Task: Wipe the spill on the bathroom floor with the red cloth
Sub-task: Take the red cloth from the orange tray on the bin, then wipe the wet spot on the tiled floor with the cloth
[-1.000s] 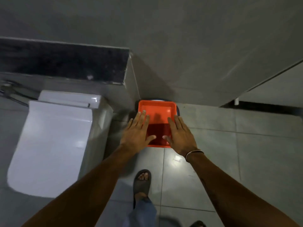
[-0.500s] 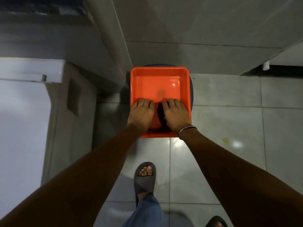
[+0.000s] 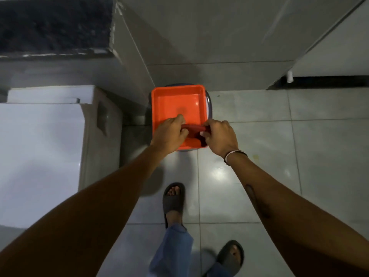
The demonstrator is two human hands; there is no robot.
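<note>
2 hands grip 1 red cloth (image 3: 193, 128) above the near half of the orange basin (image 3: 176, 100): left hand (image 3: 169, 134) closed on its left end, right hand (image 3: 219, 135) on its right end, long axis running left-right, each hand equally near.

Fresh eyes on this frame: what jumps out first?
The bright orange tub at centre frame, sitting on a dark round object against the grey wall. Over its near edge, the left hand and right hand grip the dark red cloth from either end. The white toilet fills the left side, and the grey tiled floor shows a glossy patch below the right wrist.
</note>
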